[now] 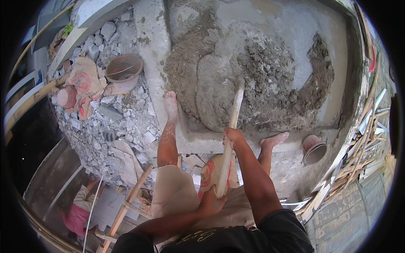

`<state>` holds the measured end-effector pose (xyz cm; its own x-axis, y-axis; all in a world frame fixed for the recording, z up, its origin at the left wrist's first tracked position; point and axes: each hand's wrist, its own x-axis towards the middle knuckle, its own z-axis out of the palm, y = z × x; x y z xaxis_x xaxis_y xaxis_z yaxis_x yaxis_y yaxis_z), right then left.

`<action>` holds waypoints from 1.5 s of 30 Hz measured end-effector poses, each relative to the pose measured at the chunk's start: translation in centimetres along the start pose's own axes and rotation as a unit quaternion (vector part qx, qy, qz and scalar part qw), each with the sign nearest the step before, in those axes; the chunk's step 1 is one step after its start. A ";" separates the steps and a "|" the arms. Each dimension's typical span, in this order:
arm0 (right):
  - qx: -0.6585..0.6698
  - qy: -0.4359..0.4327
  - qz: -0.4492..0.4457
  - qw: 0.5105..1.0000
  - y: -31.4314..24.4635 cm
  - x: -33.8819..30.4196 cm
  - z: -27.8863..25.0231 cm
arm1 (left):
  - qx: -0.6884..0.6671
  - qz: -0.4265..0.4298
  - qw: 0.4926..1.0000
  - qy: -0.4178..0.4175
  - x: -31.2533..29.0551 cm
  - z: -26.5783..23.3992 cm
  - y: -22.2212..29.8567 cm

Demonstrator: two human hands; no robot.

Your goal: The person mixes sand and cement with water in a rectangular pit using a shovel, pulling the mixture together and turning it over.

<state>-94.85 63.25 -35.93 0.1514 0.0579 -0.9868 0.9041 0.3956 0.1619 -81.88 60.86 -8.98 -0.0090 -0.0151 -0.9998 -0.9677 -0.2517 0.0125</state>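
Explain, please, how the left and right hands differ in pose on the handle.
The left hand grips the handle near its end by the body, while the right hand grips farther along, closer to the grey mix. The left hand's forearm lies nearly sideways; the right hand's forearm reaches forward. Both hands are closed around the handle.

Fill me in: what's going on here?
A barefoot person grips a long wooden handle with both hands, the right hand farther along it than the left hand. Its far end meets wet grey mix in a low-walled basin; any tool head is hidden. One bucket stands on rubble to the left, and another person is at lower left.
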 end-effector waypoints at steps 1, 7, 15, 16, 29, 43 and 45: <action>-0.002 0.000 -0.003 1.000 -0.2 -0.4 0.0 | 0.005 0.033 0.999 0.007 0.0 0.5 -1.1; 0.044 -0.003 0.042 0.998 -2.1 -7.6 -0.5 | 0.010 -0.018 0.993 -0.116 -5.2 -1.7 1.5; 0.128 0.032 -0.037 0.991 -1.3 -16.4 -1.6 | 0.061 -0.064 0.969 -0.231 -7.8 -5.0 -1.0; 0.126 0.042 -0.079 0.988 -1.4 -16.6 -1.6 | 0.088 -0.011 0.972 -0.218 -6.5 -4.6 -2.8; 0.183 0.137 -0.266 0.936 -3.2 -10.5 -5.0 | 0.247 0.179 0.941 0.147 16.2 5.8 -9.4; 0.170 0.065 -0.401 0.898 -12.6 -15.1 -2.9 | 0.132 0.358 0.918 0.110 16.1 0.0 1.3; 0.144 0.057 -0.402 0.902 -14.1 -14.2 -0.4 | 0.084 0.277 0.954 0.074 16.1 -0.6 2.1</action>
<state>-109.85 57.22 -24.24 -0.6277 -0.0419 -0.7774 0.7716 0.0985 -0.6284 -83.88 59.51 -25.04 -0.5070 -0.2410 -0.8276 -0.8518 -0.0065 0.5238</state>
